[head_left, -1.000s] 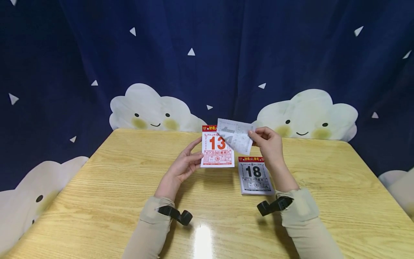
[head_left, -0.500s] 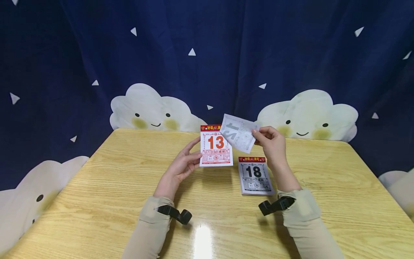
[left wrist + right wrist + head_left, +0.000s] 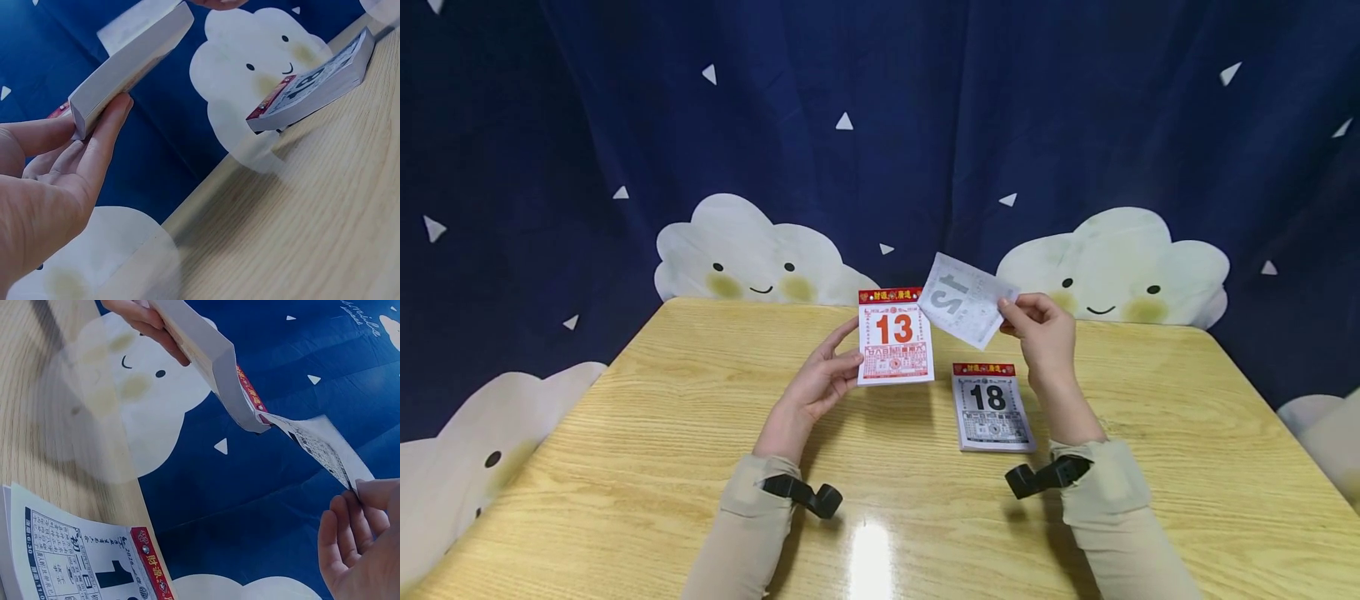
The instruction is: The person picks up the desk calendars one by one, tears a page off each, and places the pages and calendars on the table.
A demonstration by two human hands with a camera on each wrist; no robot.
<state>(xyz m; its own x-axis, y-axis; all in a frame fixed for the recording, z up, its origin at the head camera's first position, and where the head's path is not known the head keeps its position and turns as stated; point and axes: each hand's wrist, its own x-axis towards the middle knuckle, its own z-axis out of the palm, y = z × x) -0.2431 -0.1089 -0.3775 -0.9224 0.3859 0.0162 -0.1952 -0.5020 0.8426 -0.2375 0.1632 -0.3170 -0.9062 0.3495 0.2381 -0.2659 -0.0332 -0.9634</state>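
Observation:
My left hand (image 3: 818,379) holds a thick tear-off calendar (image 3: 895,342) by its left side, thumb on the front and fingers behind. Its top page reads 13 in red under a red header strip. In the left wrist view the calendar block (image 3: 131,62) is seen edge-on, raised off the table. My right hand (image 3: 1037,329) pinches one thin calendar page (image 3: 967,300) at its lower right corner, its back showing a faint reversed 12. One corner of the page overlaps the calendar's upper right edge. In the right wrist view the page (image 3: 322,447) slants from the header to my fingers.
A second tear-off calendar (image 3: 992,412), showing a black 18, lies on the wooden table (image 3: 647,467) below my right hand. Behind the table's far edge hangs a dark blue curtain (image 3: 910,125) with white clouds and triangles.
The page in my right hand has swung up and to the right, uncovering the red 13 and the header. My left hand and its calendar have shifted slightly left.

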